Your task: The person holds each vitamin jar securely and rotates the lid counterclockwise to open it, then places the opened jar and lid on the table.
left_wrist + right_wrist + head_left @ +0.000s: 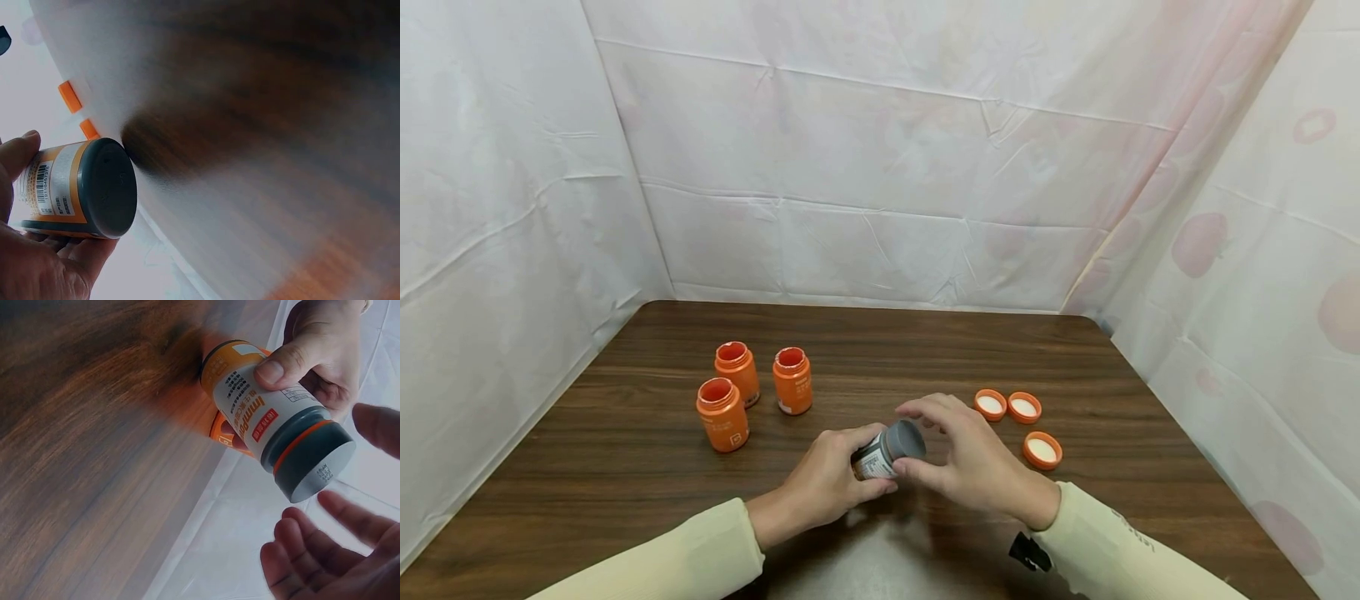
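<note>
My left hand (831, 475) grips a dark grey supplement bottle (250, 397) with a white and orange label round its body. The bottle is tilted, its grey cap (905, 439) pointing toward my right hand (966, 458). That hand's fingers are spread around the cap end, and the right wrist view shows the fingertips (331, 501) just off the cap. A barcode and the dark base (112, 187) of the bottle face the left wrist view. The cap sits on the bottle, with an orange ring under it.
Three uncapped orange bottles (725, 421) stand at the left of the brown wooden table (880, 350). Three orange lids (1042, 450) lie with their white insides up, to the right, close beyond my right hand. White curtains (880, 167) enclose the table at the back and sides.
</note>
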A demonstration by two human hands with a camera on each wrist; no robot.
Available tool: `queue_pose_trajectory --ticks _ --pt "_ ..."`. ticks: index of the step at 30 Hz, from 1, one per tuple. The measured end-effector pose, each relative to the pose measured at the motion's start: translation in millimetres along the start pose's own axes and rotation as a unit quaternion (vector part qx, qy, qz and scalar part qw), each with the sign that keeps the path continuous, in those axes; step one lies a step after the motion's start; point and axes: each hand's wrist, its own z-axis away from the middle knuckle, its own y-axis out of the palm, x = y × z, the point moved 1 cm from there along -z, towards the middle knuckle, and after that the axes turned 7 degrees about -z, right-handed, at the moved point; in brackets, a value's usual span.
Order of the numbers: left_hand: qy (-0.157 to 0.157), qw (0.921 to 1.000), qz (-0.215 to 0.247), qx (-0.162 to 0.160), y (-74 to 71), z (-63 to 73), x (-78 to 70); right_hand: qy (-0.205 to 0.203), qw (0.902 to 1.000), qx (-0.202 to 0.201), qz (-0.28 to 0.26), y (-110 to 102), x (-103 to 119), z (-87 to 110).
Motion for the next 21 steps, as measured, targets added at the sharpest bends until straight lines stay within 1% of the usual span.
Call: queue_pose_trajectory --ticks 5,10,15,21 --pt "-0.003 1.0000 0.005 0.002 -0.4 -0.2 -0.6 0.066 0.9974 -0.008 0.029 1.1 2.4 -0.1" --pt "-0.001 1.0000 0.007 0.000 -0.6 -0.1 -0.4 0.111 0.9930 -0.004 0.040 1.7 3.2 -2.2" --pt "-0.002 1.0000 0.002 0.001 -0.5 0.2 -0.5 0.131 0.9910 0.001 0.027 1.7 3.1 -3.1" --pt "-0.006 0.9999 0.004 0.008 -0.8 0.6 -1.3 0.133 0.9910 0.006 0.015 1.8 3.3 -3.7"
